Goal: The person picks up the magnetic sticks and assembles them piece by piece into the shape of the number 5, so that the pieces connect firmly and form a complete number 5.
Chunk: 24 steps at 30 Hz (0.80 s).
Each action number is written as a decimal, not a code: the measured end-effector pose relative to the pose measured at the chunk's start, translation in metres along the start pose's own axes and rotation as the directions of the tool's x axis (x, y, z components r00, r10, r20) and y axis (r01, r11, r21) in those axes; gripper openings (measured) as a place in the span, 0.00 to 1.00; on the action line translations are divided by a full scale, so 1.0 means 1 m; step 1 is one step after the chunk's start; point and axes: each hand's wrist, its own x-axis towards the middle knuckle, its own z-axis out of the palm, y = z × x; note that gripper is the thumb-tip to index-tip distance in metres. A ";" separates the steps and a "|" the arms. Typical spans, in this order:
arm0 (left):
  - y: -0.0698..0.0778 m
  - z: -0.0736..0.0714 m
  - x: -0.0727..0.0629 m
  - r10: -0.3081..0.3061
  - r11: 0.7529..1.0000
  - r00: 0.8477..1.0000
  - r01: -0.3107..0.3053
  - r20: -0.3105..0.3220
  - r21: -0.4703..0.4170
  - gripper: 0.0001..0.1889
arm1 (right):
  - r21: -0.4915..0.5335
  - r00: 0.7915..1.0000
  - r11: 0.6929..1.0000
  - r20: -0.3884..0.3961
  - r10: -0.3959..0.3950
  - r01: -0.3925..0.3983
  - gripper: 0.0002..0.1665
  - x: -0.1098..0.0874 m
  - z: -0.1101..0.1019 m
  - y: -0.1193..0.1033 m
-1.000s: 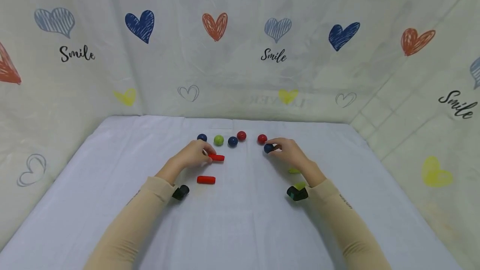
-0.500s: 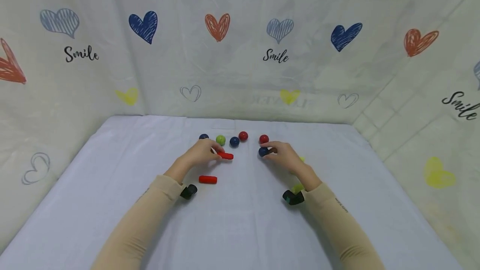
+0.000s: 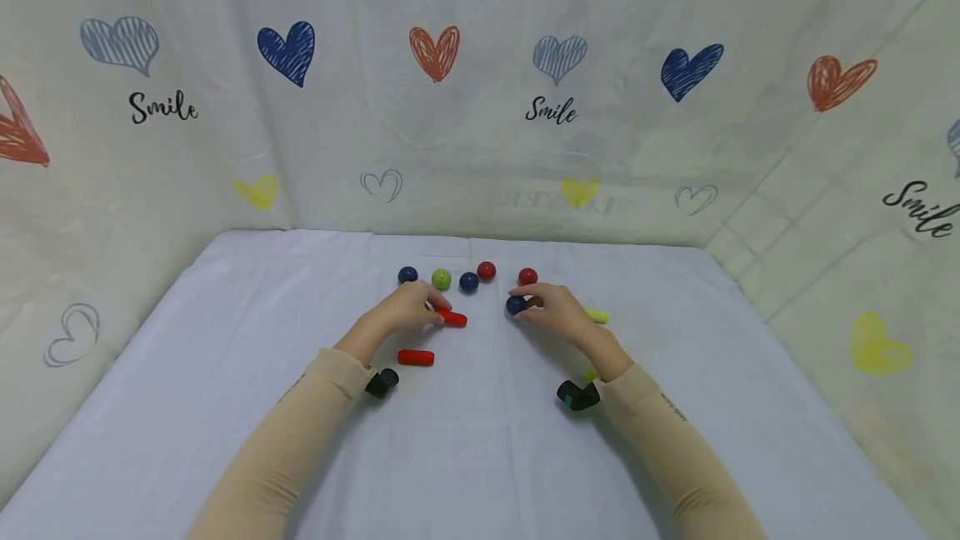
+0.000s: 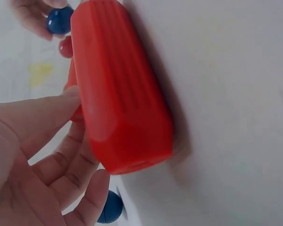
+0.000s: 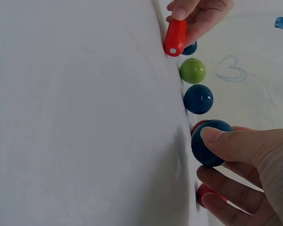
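Beyond both hands, a pale backdrop (image 3: pixel 480 132) printed with hearts and the word "Smile" closes off the space; beneath them spreads a white cloth (image 3: pixel 480 457), faintly creased. The left hand (image 3: pixel 403 307) pinches a red cylinder (image 3: pixel 455 319) at one end between thumb and fingers, leaving the opposite end exposed toward the right hand (image 3: pixel 560 312). That hand pinches a dark blue ball (image 3: pixel 514 305) between thumb and fingertips, a grip presumably suited to so round a form. Whether either held piece touches the cloth cannot be told. Nearer the wearer than the left hand lies a second red cylinder (image 3: pixel 416 357), its faceted sides likely checking any roll. Beside the right hand lies a yellow-green piece (image 3: pixel 597 316), partly hidden. Past the fingertips, loose balls (image 3: pixel 441 279), blue, green and red, rest in an uneven row, probably within easy reach.
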 end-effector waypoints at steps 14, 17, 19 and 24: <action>0.003 0.003 0.004 -0.005 1.000 0.999 0.004 -0.049 -0.017 0.14 | 0.003 1.000 1.000 0.002 0.025 -0.025 0.24 0.003 0.005 -0.005; 0.004 0.004 0.006 0.002 0.999 0.998 -0.004 -0.062 -0.036 0.14 | 0.026 1.000 0.999 0.001 0.025 -0.025 0.24 0.005 0.006 -0.004; 0.006 0.006 0.008 0.005 0.999 0.998 -0.008 -0.064 -0.043 0.14 | 0.055 1.000 0.998 0.001 0.022 -0.022 0.23 0.006 0.008 -0.004; 0.007 0.011 0.011 0.013 0.998 0.998 -0.016 -0.059 -0.055 0.14 | 0.132 1.000 0.991 0.008 0.013 -0.014 0.24 0.006 0.011 -0.005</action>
